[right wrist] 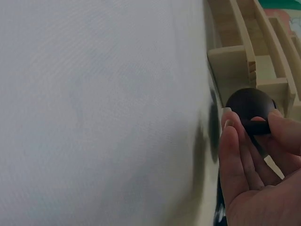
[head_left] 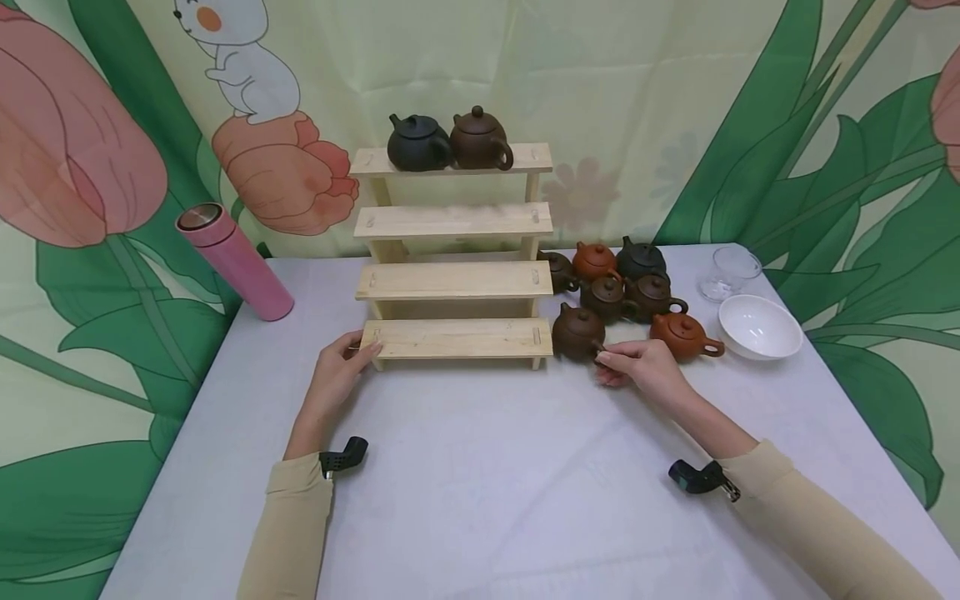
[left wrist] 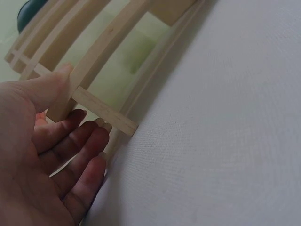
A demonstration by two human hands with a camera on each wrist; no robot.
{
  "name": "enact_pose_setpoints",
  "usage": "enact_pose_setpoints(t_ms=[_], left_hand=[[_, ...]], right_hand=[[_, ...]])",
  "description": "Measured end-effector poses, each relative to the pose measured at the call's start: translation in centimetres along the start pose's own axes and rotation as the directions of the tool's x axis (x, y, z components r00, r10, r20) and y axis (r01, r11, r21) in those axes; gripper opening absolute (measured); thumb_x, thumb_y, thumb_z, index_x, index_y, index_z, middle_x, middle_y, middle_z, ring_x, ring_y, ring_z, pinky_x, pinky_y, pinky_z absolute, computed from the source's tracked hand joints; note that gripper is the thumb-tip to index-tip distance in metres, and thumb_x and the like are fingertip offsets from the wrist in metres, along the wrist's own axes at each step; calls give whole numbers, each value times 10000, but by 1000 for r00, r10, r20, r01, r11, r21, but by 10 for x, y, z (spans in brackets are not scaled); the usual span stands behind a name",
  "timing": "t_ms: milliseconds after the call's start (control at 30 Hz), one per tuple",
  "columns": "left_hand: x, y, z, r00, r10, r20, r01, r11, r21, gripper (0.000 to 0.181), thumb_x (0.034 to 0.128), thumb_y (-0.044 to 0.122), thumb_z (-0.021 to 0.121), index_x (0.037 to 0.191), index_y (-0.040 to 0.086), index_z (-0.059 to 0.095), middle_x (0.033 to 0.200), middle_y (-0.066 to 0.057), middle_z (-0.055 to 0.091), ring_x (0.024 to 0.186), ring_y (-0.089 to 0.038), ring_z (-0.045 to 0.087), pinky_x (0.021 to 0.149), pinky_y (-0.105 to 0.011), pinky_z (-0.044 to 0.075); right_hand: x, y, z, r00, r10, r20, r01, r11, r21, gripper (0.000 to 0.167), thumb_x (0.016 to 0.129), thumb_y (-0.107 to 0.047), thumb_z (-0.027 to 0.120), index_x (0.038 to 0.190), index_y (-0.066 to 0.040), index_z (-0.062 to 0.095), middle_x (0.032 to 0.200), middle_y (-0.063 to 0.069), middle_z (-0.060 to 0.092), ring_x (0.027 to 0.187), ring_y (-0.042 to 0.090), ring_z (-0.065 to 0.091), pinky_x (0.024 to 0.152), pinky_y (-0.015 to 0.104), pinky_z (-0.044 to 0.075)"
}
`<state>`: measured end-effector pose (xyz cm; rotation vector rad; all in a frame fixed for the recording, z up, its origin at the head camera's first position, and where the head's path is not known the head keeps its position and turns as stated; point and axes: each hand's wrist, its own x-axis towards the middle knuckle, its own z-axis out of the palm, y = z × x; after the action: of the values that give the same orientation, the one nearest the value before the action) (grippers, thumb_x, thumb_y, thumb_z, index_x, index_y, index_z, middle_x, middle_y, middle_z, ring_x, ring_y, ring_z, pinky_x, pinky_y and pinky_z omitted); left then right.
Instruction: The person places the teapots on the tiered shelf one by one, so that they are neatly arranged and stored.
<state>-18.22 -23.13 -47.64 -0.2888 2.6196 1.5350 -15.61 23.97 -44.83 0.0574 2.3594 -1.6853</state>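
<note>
A stepped wooden display stand (head_left: 456, 339) stands on the table, two teapots on its top step: a black teapot (head_left: 416, 143) and a dark brown teapot (head_left: 478, 137). My left hand (head_left: 334, 375) grips the left end of the lowest step, and the left wrist view shows the thumb (left wrist: 49, 87) over the plank with fingers below it. With thumb and fingers, my right hand (head_left: 651, 368) pinches the handle of a brown teapot (head_left: 576, 332) just right of that step. In the right wrist view the teapot (right wrist: 249, 102) appears dark and round, partly behind the fingers.
Several more teapots cluster behind the right hand, among them an orange-brown teapot (head_left: 681, 335) and a black teapot (head_left: 641, 258). A white bowl (head_left: 759, 327) and a clear glass (head_left: 731, 271) stand farther right. At the left leans a pink thermos (head_left: 243, 271). A printed curtain hangs behind.
</note>
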Motion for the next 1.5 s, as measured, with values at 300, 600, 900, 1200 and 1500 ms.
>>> enact_pose_setpoints(t_ms=[300,600,900,1200,1500], left_hand=[[2,-2,0,1000,-6,-4,6,1000,4,689,921,545,633,1447,122,496,1262,-102,591,1051,-196,525,801,-234,494],[0,-2,2,1000,-4,-4,4,1000,3,694,924,538,634,1454,114,486,1272,-113,584,1067,-210,523,808,-238,498],[0,-1,2,1000,-5,-6,5,1000,0,687,930,522,635,1453,103,485,1288,-118,580,1074,-203,518,800,-225,491],[0,-1,2,1000,-3,-8,3,1000,-1,676,930,516,638,1448,108,492,1284,-118,581,1069,-211,520,797,-229,491],[0,-1,1,1000,-6,-10,6,1000,-5,663,930,513,641,1438,110,503,1260,-110,590,1060,-200,525,790,-226,495]], right_hand=[[-16,-16,-12,998,-62,20,62,997,-37,390,953,-206,676,1182,109,663,876,76,775,775,123,743,733,306,607],[-22,-37,-19,995,-95,18,96,993,-73,382,961,-228,666,1191,76,671,858,10,775,777,122,745,752,317,609],[-21,-61,-20,985,-172,4,172,983,-72,360,959,-192,667,1173,98,669,825,-31,774,761,105,744,726,276,603],[-9,-83,-17,970,-242,-1,240,966,-96,354,955,-205,674,1162,82,684,824,-9,769,755,123,741,731,265,600],[3,-107,-6,967,-255,-11,254,966,-49,317,947,-175,682,1139,78,696,884,42,760,762,108,736,748,294,604]])
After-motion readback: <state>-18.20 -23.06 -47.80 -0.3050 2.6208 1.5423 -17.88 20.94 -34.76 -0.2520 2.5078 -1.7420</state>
